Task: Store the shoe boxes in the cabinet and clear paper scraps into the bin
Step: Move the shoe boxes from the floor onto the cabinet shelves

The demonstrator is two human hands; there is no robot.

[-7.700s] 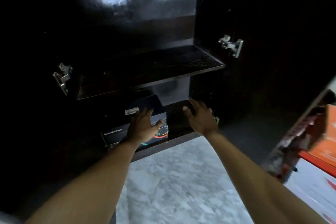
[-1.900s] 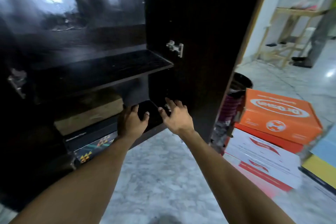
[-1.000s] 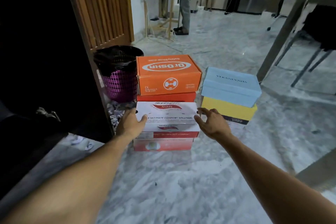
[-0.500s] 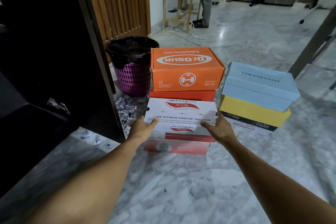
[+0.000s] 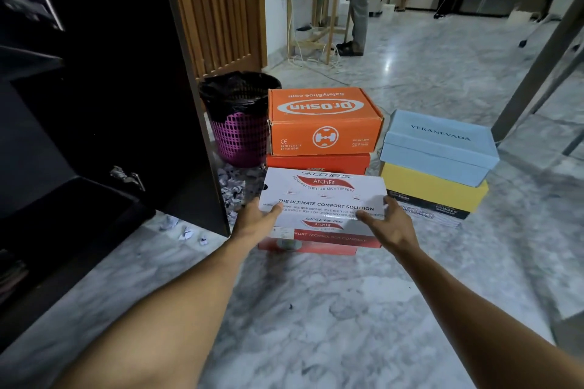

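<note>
both hands are clamped on the white skechers box (image 5: 324, 197), the left hand (image 5: 256, 220) on its left end and the right hand (image 5: 386, 222) on its right end, thumbs laid over the lid's near edge. it sits on a red box (image 5: 311, 243) at the front of the pile; whether it has lifted clear of that box i cannot tell. just behind stands the orange dr.osha box (image 5: 324, 121) on another red-orange box (image 5: 317, 163), so the white box's far edge has little room. to the right a pale blue veranevada box (image 5: 439, 148) rests on a yellow box (image 5: 433, 189), with a narrow gap between that stack and the right hand.

on the left the dark cabinet door (image 5: 151, 88) stands open, its lower corner near the left wrist. crumpled paper scraps (image 5: 232, 186) are heaped between the door's edge and the boxes, a few more lying under the door on the floor. the pink mesh bin (image 5: 240, 123) with a black liner stands touching or just beside the orange box's left side.

toward me the grey marble floor (image 5: 316, 309) lies open, wide between the forearms. farther back is a wooden slatted panel (image 5: 218, 6), a wooden table frame (image 5: 316, 6) with cables at its foot, and a standing person's legs (image 5: 363, 6).
</note>
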